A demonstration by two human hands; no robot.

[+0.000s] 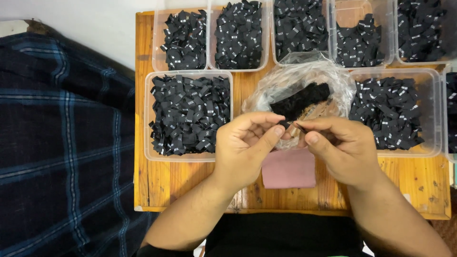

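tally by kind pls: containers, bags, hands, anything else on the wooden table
Clear plastic tubs of black labels: 8, e.g. the near-left tub
Clear plastic bag of black labels: 1
Pink piece: 1
Hands: 2, left hand and right hand, pinching one small black label
Total: 13

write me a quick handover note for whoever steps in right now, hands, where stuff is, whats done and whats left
Left hand and right hand: both pinch one small black label between their fingertips, above the wooden table.
Clear plastic bag just behind the hands, open, with a heap of black labels inside.
Pink cloth piece lies under the hands.
Done: clear tubs around the bag already hold black labels.
Left: the label in hand and the heap in the bag.
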